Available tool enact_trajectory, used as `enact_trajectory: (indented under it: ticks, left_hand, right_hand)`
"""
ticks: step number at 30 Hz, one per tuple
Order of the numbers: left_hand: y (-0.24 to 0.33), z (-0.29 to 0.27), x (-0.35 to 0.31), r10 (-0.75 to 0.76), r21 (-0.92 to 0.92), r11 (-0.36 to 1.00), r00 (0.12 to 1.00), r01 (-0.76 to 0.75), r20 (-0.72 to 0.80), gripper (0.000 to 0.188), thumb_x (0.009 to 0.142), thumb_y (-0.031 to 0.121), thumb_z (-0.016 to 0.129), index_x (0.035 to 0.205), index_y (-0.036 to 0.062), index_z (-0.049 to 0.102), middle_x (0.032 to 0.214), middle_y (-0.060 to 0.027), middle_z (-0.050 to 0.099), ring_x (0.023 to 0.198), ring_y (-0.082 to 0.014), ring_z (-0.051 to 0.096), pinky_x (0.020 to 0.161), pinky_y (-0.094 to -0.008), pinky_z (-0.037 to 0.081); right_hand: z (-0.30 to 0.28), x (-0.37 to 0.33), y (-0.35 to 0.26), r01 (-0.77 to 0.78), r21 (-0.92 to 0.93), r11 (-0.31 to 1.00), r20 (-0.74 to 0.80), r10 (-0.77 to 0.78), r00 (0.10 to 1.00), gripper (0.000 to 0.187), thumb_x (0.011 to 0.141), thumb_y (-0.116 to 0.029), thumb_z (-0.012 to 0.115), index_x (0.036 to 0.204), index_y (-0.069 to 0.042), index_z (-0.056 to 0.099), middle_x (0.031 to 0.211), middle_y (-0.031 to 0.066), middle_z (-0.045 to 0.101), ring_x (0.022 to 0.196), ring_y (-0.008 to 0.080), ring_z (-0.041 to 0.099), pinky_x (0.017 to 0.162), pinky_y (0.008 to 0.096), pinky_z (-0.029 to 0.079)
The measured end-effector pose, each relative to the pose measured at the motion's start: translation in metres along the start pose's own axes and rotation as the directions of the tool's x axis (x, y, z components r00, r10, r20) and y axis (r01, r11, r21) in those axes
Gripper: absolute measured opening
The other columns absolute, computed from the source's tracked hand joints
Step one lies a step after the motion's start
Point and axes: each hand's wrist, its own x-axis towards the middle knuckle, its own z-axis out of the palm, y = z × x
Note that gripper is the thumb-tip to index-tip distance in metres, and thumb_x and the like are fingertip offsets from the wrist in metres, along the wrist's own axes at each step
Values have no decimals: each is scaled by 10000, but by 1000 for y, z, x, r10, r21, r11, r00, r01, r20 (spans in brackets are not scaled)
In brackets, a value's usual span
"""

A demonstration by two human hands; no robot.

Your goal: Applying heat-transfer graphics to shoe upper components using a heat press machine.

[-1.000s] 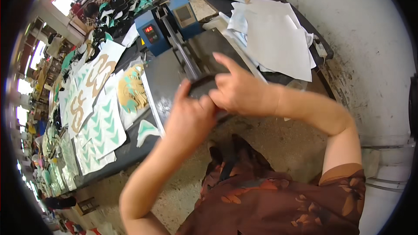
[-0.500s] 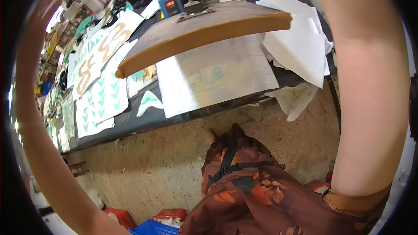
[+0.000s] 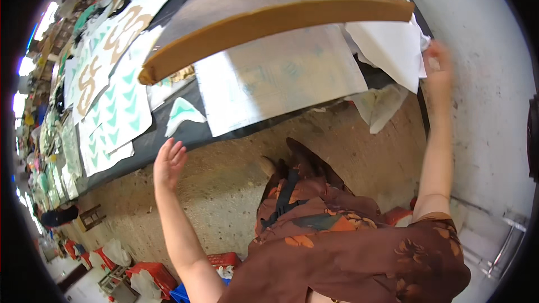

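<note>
My left hand [image 3: 169, 164] is in the air by the front edge of the black-covered table [image 3: 147, 145], fingers loosely stretched and nothing in them. Just beyond it lies a small white piece with a green chevron [image 3: 184, 113]. At the table's right end, my right hand [image 3: 437, 66] is smeared by motion beside the edge of some white sheets [image 3: 387, 45]; whether it touches them does not show. A heat press with a broad brown-edged upper plate [image 3: 281, 15] stands raised in the middle. Under it lies a pale sheet [image 3: 275, 81] with faint green marks.
Sheets with green chevrons [image 3: 120, 113] and tan curved shapes [image 3: 90, 81] cover the table's left part. A thin, crumpled sheet [image 3: 380, 108] hangs over the front edge. A white wall [image 3: 483, 78] closes the right side. Red crates [image 3: 151, 278] and a stool [image 3: 91, 217] stand on the floor.
Both arms, raised past the picture's top before, have come down, bringing both hands into view. The view has shifted, so the press plate now appears higher.
</note>
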Motion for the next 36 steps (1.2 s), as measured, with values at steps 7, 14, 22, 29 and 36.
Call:
enact_trajectory:
  ticks: [7, 14, 22, 29, 36]
  left_hand:
    - [-80, 73, 23, 586, 831, 207, 745, -516, 317, 981, 709, -2, 766, 1533, 136, 252, 1439, -200, 390, 1344, -371, 381, 1123, -413, 325]
    - [-79, 83, 42, 766, 787, -114, 451, -606, 458, 597, 789, 10, 722, 1336, 166, 538, 1371, -126, 473, 1275, -337, 468, 1036, -420, 424]
    - [-43, 95, 27, 767, 682, -148, 352, -716, 537, 282, 806, -12, 683, 1043, 135, 725, 1225, -68, 627, 1208, -308, 564, 993, -410, 467]
    - [-4, 107, 4, 770, 629, -306, 203, -714, 605, 226, 827, 53, 707, 1034, 135, 742, 1124, -55, 689, 1180, -282, 604, 965, -393, 500]
    - [38, 90, -18, 789, 561, -276, 150, -781, 596, 310, 826, -76, 607, 1054, 83, 744, 1123, -82, 702, 1186, -262, 610, 1012, -383, 486]
  right_hand:
    - [107, -143, 37, 244, -514, 823, 421, -6, 907, 966, 692, -239, 851, 1504, -222, 328, 1526, 62, 308, 1420, 261, 319, 1136, 602, 200]
    - [133, -111, 66, 364, -435, 824, 351, -218, 911, 740, 743, -107, 706, 1417, -306, 472, 1389, -15, 468, 1289, 193, 446, 1104, 589, 266]
    - [118, -90, 63, 513, -314, 799, 458, -345, 819, 533, 794, -74, 670, 1256, -335, 622, 1278, -60, 558, 1237, 165, 492, 1122, 527, 263]
    - [98, -73, 44, 511, -253, 821, 383, -400, 832, 494, 805, -92, 703, 1231, -335, 639, 1246, -79, 595, 1214, 161, 517, 1123, 494, 278]
    - [66, -49, 28, 511, -238, 826, 248, -457, 854, 499, 847, -13, 619, 1262, -287, 638, 1285, -3, 612, 1250, 220, 528, 1130, 446, 323]
